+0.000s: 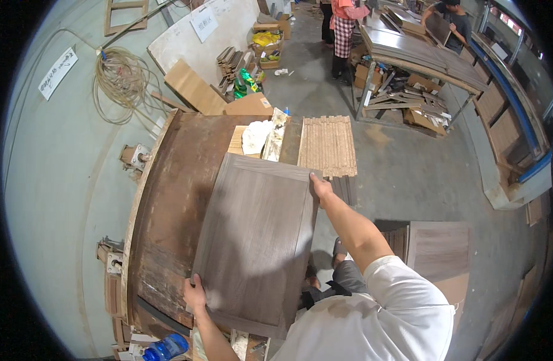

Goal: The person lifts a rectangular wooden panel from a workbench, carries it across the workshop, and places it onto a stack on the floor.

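A grey-brown wood-grain cabinet door (252,234) with a framed border lies over the near right part of a worn brown workbench (174,162). My left hand (195,295) grips its near left edge, thumb on top. At the far right corner, my right hand (320,188) is closed on the edge, thumb on the face and the other fingers mostly hidden beneath. Whether the door rests fully on the bench or is partly lifted, I cannot tell. Just beyond it are a crumpled white cloth or paper (256,137) and a stack of light brown strips (328,144).
A blue plastic bottle (166,348) is at the bench's near end. More grey-brown panels (439,249) are stacked on my right. Coiled hose (120,84) hangs on the left wall. Far right, a co-worker (454,27) handles a panel at a metal-framed table (421,54); others stand nearby.
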### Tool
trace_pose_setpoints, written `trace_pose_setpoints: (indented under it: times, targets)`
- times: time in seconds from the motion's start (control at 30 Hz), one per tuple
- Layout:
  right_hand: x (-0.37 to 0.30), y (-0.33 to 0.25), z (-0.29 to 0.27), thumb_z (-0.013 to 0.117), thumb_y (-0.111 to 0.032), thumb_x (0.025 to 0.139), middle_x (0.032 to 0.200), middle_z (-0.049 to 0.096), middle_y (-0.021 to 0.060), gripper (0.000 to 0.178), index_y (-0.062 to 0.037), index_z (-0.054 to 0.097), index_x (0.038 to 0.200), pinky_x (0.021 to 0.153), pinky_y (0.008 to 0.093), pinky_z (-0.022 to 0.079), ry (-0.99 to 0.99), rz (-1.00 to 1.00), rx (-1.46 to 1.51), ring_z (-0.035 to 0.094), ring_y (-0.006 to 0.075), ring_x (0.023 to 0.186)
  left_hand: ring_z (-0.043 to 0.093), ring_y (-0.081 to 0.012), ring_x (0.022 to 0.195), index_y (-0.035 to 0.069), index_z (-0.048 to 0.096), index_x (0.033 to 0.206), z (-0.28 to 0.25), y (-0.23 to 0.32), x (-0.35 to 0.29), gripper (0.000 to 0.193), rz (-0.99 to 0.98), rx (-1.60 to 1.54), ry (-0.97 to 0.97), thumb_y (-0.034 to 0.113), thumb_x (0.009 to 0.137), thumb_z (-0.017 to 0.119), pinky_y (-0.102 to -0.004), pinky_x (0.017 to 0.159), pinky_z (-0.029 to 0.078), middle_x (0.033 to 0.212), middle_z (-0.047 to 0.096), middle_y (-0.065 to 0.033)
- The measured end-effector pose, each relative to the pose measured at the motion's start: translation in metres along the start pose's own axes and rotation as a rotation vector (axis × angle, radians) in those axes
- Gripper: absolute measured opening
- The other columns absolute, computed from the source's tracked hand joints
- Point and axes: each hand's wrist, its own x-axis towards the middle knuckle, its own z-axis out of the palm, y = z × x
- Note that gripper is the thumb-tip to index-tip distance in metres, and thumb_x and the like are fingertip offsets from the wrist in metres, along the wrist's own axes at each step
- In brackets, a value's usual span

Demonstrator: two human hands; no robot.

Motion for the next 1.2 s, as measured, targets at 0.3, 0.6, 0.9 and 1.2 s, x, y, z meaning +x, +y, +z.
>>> trace_pose_setpoints:
  times: [0.3, 0.6, 0.9, 1.2]
  targets:
    - [-0.019, -0.011, -0.008, 0.071, -0.048, 0.084, 0.138, 0.051, 0.0172, 0.078, -0.0038, 0.042, 0.141, 0.096, 0.0494, 0.045, -0.073, -0.008, -0.112, 0.053, 0.0321, 0.122, 0.060, -0.0403, 0.092, 0.001, 0.059, 0.103, -0.001, -0.001, 0.002, 0.050, 0.012, 0.002, -0.069, 0.049, 0.094, 0.050, -0.0490, 0.082, 0.044, 0.095, 0.064, -0.0207]
    - [-0.027, 0.003, -0.011, 0.077, -0.033, 0.082, 0.122, 0.061, 0.0132, 0.069, -0.0017, 0.045, 0.135, 0.090, 0.0402, 0.050, -0.145, -0.077, 0.040, 0.059, 0.0252, 0.109, 0.060, -0.0401, 0.093, 0.001, 0.058, 0.107, -0.003, 0.000, 0.003, 0.050, 0.017, 0.056, -0.070, 0.049, 0.095, 0.049, -0.0478, 0.083, 0.044, 0.099, 0.064, -0.0217]
    - [-0.134, 0.153, -0.022, 0.073, -0.053, 0.081, 0.099, 0.065, 0.0106, 0.067, -0.0033, 0.057, 0.123, 0.073, 0.0326, 0.050, -0.511, -0.029, 0.009, 0.059, 0.0178, 0.085, 0.062, -0.0339, 0.092, -0.005, 0.061, 0.109, -0.005, -0.026, 0.032, 0.049, 0.049, -0.170, -0.333, 0.042, 0.096, 0.054, -0.0398, 0.085, 0.044, 0.100, 0.067, -0.0180]
    - [-0.193, 0.220, -0.063, 0.070, -0.036, 0.088, 0.083, 0.054, -0.0038, 0.033, -0.0113, 0.063, 0.108, 0.066, 0.0253, 0.044, -0.667, 0.171, 0.185, 0.050, 0.0074, 0.072, 0.061, -0.0223, 0.084, -0.001, 0.067, 0.102, -0.067, 0.061, -0.015, 0.029, 0.166, -0.258, -0.214, 0.023, 0.086, 0.065, -0.0352, 0.081, 0.046, 0.089, 0.068, -0.0123]
